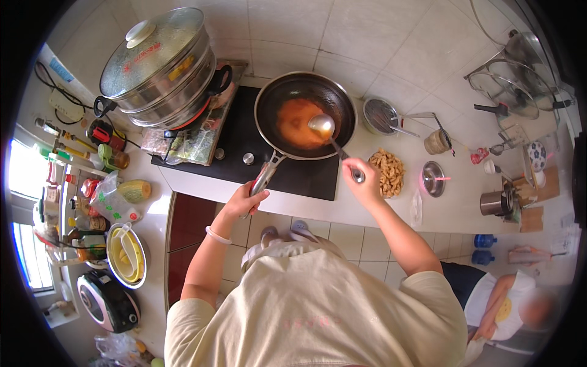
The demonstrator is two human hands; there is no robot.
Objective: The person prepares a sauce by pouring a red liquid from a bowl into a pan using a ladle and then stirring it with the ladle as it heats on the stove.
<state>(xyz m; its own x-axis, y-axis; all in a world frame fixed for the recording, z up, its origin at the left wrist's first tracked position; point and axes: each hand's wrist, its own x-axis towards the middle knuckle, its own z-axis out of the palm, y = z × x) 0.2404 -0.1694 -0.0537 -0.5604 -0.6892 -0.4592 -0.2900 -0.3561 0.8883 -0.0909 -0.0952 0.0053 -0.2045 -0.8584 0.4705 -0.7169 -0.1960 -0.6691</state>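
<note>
My left hand (245, 198) grips the metal handle (265, 179) of a dark wok (339, 98), which rests on the black cooktop (298, 179). Orange-red liquid sauce (296, 124) pools in the bottom of the wok. In my right hand (364, 181) is the handle of a metal ladle (322, 125); its bowl sits over the sauce at the wok's right side. Just right of that hand, a heap of browned fried pieces (387, 172) lies in a dish, most of which the food hides.
A lidded steel steamer (165, 87) stands left of the wok. A strainer (380, 115) and a steel bowl (433, 179) are at right. Bottles, a basin with a yellow colander (126, 254) and a rice cooker (107, 300) line the left counter. Another person (493, 307) is behind at right.
</note>
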